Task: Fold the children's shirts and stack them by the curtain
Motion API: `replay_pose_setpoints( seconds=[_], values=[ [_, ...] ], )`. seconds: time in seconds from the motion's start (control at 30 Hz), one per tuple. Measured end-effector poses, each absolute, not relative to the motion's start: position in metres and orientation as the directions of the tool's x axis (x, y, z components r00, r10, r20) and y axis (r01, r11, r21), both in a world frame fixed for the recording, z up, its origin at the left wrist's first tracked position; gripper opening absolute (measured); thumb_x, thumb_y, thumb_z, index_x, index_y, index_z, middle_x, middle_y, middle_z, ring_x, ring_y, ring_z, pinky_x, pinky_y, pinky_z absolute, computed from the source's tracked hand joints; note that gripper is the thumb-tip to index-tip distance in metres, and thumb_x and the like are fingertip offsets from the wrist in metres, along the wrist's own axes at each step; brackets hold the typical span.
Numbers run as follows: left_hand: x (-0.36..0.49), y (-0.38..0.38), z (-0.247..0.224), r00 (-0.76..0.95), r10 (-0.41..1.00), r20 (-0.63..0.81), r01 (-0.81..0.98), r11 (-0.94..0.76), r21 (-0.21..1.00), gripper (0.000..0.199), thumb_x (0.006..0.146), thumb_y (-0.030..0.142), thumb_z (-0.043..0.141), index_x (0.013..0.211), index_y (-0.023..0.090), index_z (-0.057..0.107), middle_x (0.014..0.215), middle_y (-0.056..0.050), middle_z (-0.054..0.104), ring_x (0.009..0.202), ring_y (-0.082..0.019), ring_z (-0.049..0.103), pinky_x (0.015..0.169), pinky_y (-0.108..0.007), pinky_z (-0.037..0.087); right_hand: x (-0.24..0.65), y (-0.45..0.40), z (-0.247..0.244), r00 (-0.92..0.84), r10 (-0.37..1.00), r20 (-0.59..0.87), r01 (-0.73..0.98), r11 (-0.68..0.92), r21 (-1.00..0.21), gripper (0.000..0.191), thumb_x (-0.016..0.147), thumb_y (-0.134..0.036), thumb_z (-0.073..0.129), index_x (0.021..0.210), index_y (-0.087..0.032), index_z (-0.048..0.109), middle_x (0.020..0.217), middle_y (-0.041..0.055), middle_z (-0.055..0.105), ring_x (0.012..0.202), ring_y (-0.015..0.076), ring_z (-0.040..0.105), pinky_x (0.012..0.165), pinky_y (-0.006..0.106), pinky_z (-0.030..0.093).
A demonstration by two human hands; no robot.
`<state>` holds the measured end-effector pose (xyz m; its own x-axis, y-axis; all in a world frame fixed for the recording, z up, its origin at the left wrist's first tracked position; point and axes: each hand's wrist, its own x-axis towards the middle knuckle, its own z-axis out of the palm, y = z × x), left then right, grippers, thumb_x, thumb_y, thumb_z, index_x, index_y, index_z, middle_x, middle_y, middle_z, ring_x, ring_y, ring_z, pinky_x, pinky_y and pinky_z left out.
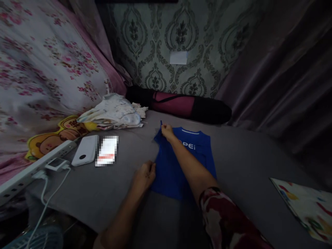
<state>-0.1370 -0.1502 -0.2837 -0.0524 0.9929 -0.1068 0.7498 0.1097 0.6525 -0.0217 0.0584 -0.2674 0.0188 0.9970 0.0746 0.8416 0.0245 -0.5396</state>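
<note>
A blue shirt point(168, 173) with white lettering across its chest lies spread on the grey sheet point(241, 162) in front of me. My right hand point(167, 132) is closed on the shirt's upper left part, by the shoulder, and a bit of the cloth sticks up past the fingers. Lower down, my left hand point(146, 175) pinches the shirt's left side edge. My right forearm crosses over the shirt and hides part of the lettering and the lower right of the cloth.
Folded light clothes point(114, 110) lie at the back left, beside a long black and maroon bag point(176, 103) along the wall. A white power bank point(85, 150), a pixelated card-like item point(107, 151) and a power strip point(49, 164) are at left. A patterned mat point(306, 207) lies right.
</note>
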Motion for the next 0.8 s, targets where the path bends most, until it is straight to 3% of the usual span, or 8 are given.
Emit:
replay_pose_setpoints(
  seconds=[0.1,0.2,0.37,0.5,0.67,0.8],
  values=[
    [-0.137,-0.150,-0.284,-0.025,0.992,-0.122,0.667,0.107,0.737,0.022,0.089,0.036,0.044,0.080,0.020,0.057,0.063,0.001,0.056,0.061,-0.015,0.054,0.054,-0.024,0.030,0.006,0.054,-0.266,0.176,0.983,0.052,0.639,-0.074,-0.765,0.030,0.099,-0.024,0.033,0.106,-0.014,0.060,0.068,-0.0003,0.065,0.056,0.0088,0.062,0.050,0.015,0.047],
    [-0.132,-0.153,-0.281,0.011,0.996,-0.084,0.601,0.061,0.797,0.019,0.083,0.037,0.049,0.087,0.019,0.058,0.061,0.004,0.051,0.058,-0.013,0.050,0.053,-0.023,0.030,0.032,0.043,-0.268,0.287,0.958,0.001,0.444,-0.132,-0.886,0.019,0.097,-0.025,0.041,0.100,-0.016,0.058,0.056,-0.0065,0.055,0.044,0.0058,0.053,0.044,0.013,0.042],
    [-0.119,-0.165,-0.269,0.118,0.992,-0.052,0.639,-0.035,0.768,0.024,0.082,0.038,0.051,0.095,0.021,0.060,0.066,0.004,0.052,0.062,-0.013,0.050,0.055,-0.023,0.032,0.064,0.024,-0.276,0.401,0.911,-0.096,0.238,-0.205,-0.949,0.013,0.094,-0.027,0.049,0.086,-0.018,0.055,0.050,-0.0094,0.048,0.039,0.0049,0.047,0.041,0.012,0.041],
    [-0.112,-0.172,-0.261,0.259,0.958,-0.124,0.656,-0.080,0.751,0.041,0.081,0.057,0.053,0.090,0.019,0.064,0.069,0.001,0.058,0.066,-0.015,0.054,0.058,-0.025,0.034,0.082,0.013,-0.284,0.455,0.877,-0.154,0.223,-0.279,-0.934,0.014,0.090,-0.025,0.054,0.078,-0.017,0.057,0.046,-0.0075,0.048,0.038,0.0069,0.048,0.041,0.015,0.042],
    [-0.113,-0.169,-0.265,0.237,0.971,-0.037,0.666,-0.135,0.733,0.048,0.090,0.058,0.038,0.080,0.018,0.064,0.067,0.000,0.060,0.065,-0.015,0.055,0.060,-0.026,0.034,0.101,0.008,-0.286,0.499,0.857,-0.128,0.391,-0.355,-0.849,0.009,0.081,-0.019,0.059,0.076,-0.015,0.065,0.057,0.0022,0.062,0.057,0.0151,0.063,0.053,0.021,0.048],
    [-0.116,-0.166,-0.271,0.231,0.973,0.019,0.671,-0.173,0.721,0.037,0.091,0.050,0.043,0.086,0.019,0.064,0.075,-0.002,0.063,0.068,-0.016,0.057,0.062,-0.026,0.037,0.104,0.008,-0.279,0.493,0.869,-0.040,0.568,-0.357,-0.742,0.021,0.082,-0.021,0.058,0.100,-0.017,0.068,0.103,0.0114,0.070,0.098,0.0221,0.066,0.077,0.026,0.050]
  ],
)
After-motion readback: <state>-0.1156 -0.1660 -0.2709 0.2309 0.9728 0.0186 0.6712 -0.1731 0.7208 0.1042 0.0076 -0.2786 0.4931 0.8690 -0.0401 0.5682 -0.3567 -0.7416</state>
